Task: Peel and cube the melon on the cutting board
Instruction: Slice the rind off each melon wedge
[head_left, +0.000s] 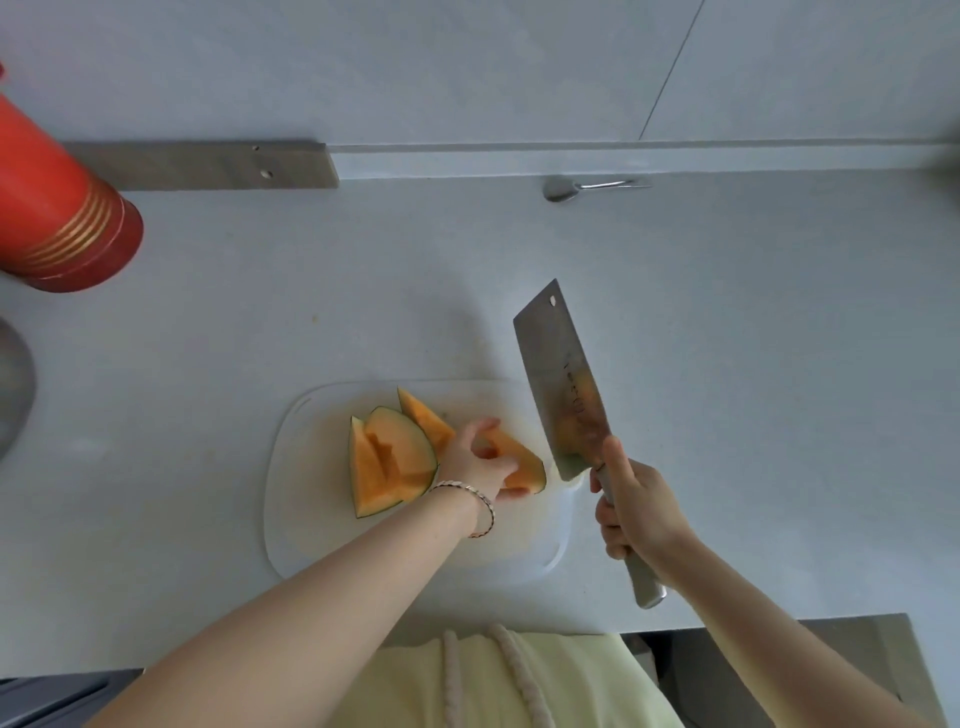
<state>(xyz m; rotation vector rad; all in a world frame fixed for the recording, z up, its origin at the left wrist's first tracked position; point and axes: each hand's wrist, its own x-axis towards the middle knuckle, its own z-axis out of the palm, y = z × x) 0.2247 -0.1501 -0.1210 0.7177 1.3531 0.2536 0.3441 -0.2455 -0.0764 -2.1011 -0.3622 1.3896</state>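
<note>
Fingers of my left hand (480, 457) pinch a melon wedge (524, 467); my right hand (639, 514) grips the cleaver (563, 384). I'd press it rind-down — then skim the blade under the flesh.

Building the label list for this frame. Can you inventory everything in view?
counter: one, pale grey, fills most of the view
cutting board: one, white, front centre of the counter
melon wedges: about four, orange flesh with green rind, on the cutting board
cleaver: one, steel, blade raised above the board's right edge
spoon: one, metal, back of the counter by the wall
canister: one, red with gold bands, far left
round object: one, grey, cut off at the left edge, unidentifiable
bracelet: one, pale, on the left wrist
left hand: grips the rightmost wedge
right hand: grips the cleaver handle
</note>
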